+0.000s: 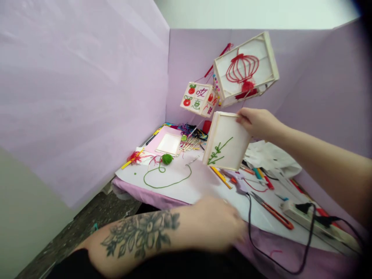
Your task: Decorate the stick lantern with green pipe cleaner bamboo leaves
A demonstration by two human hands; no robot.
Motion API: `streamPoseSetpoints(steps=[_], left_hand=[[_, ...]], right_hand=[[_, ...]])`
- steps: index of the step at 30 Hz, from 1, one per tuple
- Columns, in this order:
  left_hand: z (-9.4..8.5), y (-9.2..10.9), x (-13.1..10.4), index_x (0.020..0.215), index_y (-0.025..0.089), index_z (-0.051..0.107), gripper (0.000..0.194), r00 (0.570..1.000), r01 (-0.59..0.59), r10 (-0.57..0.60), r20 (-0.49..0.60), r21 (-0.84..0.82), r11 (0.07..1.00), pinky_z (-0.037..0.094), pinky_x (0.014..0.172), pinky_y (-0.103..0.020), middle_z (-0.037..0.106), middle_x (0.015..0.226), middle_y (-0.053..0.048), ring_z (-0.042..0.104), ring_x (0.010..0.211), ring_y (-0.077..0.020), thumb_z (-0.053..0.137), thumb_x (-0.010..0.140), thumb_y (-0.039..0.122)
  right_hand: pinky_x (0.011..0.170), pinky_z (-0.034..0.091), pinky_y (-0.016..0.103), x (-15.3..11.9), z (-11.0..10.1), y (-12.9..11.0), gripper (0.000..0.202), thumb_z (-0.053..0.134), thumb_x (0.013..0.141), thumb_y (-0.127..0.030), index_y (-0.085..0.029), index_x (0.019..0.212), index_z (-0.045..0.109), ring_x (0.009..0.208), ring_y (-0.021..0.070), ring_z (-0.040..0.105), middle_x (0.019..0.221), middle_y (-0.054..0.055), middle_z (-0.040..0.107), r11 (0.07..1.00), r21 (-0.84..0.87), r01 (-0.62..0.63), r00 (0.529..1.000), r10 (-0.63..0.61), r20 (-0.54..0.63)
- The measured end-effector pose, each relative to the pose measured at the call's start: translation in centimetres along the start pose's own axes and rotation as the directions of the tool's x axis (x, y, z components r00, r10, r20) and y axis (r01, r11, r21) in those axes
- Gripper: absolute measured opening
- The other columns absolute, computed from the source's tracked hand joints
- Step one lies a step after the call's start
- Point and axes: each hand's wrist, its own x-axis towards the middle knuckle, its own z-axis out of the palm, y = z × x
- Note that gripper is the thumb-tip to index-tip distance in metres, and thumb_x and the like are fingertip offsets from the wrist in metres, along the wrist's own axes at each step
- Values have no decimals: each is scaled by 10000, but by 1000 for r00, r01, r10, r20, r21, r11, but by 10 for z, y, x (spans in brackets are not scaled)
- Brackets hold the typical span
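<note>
Up above the middle of the worktop (pixel 186 186), the framed panel (pixel 226 141) with a green yarn sprig on its white face is held tilted in the air, the right hand (pixel 255 122) gripping its top right corner. Just above it hang a larger framed lantern (pixel 245 69) with a red yarn design and a small cube (pixel 199 99) with red fruit pictures. The left hand (pixel 216 223) is blurred near the front edge; whether it is open or closed cannot be told. Green yarn (pixel 165 174) trails over the left part, and scissors (pixel 271 211) and a power strip (pixel 319 224) lie towards the right edge.
</note>
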Motion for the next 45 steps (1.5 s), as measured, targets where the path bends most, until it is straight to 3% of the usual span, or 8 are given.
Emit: streamPoseSetpoints(steps=[7,13,23,32,36,38,40,45], left_hand=[[8,-122,17,1028,171,663,209,945,327,-321,-63,176,928,446,901,-429,675,1070,-117,574,1073,-280,538,909,287],[-11,-175,20,917,82,688,223,811,556,-518,-273,83,827,443,918,-467,678,1042,-223,589,1061,-327,474,857,105],[7,-149,-20,1085,128,669,327,508,523,-646,-569,-393,757,533,883,-370,711,1091,-134,667,1001,-236,403,899,171],[3,-126,-28,889,167,601,178,301,317,-742,-598,-671,670,517,777,-331,650,914,-91,616,847,-202,552,856,336],[-6,-79,-23,785,189,519,368,430,187,-783,-450,-804,565,494,576,-261,563,650,2,570,588,-137,518,873,546],[-6,-49,-19,812,173,544,503,606,138,-740,-292,-878,459,434,440,-228,581,624,-1,549,492,-124,531,813,676],[-2,-23,-15,817,158,544,573,831,129,-556,25,-980,149,363,385,-188,572,606,6,518,452,-98,601,734,722],[8,4,-15,714,152,510,488,853,235,-446,270,-963,-133,221,322,-148,562,542,23,431,372,-36,723,716,590]], right_hand=[[747,476,322,-13,18,14,207,468,855,-220,-175,946,649,841,240,636,932,109,699,990,127,59,998,-59,-7],[794,447,313,-19,27,-24,227,457,874,-199,-172,968,661,904,238,623,966,105,705,989,128,76,996,-80,31],[819,421,327,-22,52,-77,243,421,927,-178,-160,1003,651,986,263,557,987,133,687,977,210,43,998,-32,-56],[995,366,431,-31,63,-85,336,528,852,-145,-151,1180,601,1140,282,507,1182,152,630,932,343,116,978,-48,-201],[902,441,403,-92,44,-99,97,543,891,-218,-216,926,634,977,248,565,956,95,635,775,590,226,924,21,-381],[797,482,357,-135,41,-115,97,559,898,-235,-242,826,623,856,216,597,859,56,622,648,723,238,958,-32,-287],[744,505,327,-175,44,-132,94,575,888,-231,-249,813,628,836,202,615,887,52,620,542,820,181,979,-21,-203],[688,523,290,-228,59,-148,126,580,895,-253,-258,794,656,781,190,634,813,32,629,324,946,30,986,148,-82]])
